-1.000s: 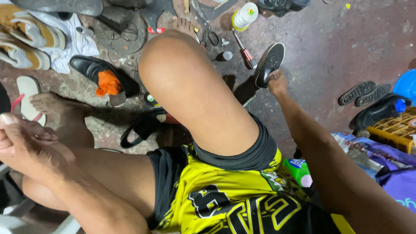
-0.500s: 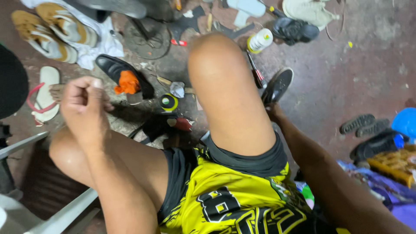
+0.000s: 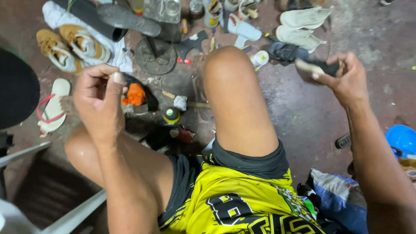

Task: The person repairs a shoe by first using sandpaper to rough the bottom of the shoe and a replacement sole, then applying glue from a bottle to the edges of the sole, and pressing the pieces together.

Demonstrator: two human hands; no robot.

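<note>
The right hand point(image 3: 344, 80) is up over the stained concrete floor point(image 3: 312, 117), fingers curled round a dark shoe sole point(image 3: 318, 68), flat and rubbery, with a paler worn edge showing at its near end. The thumb presses on top and the sole sits clear of the ground, out to the right of the raised bare knee point(image 3: 229, 73).

Across on the other side, the left hand point(image 3: 102, 97) hovers above the left thigh, fingers bunched in and thumb pinched against the forefinger. Whether anything thin lies in that pinch, I cannot tell.

Down on the floor just beyond the left hand, a black shoe point(image 3: 138, 93) lies with a crumpled orange cloth point(image 3: 135, 95) stuffed in its opening. Near it sits a small round tin point(image 3: 171, 115) with a yellow and green top, and beside that a scrap of white rag point(image 3: 180, 102). A round, rusty iron shoe stand point(image 3: 156, 55) rests further out, dull and pitted.

At far left, a pair of tan suede sneakers point(image 3: 71, 47) with white stripes lies partly on a white cloth point(image 3: 116, 54), and a pale flip-flop point(image 3: 53, 106) with red straps lies flat below them. Two off-white sneakers point(image 3: 303, 27) sit at the top right. A smooth blue plastic tub point(image 3: 401, 139) peeks in at the right edge.
</note>
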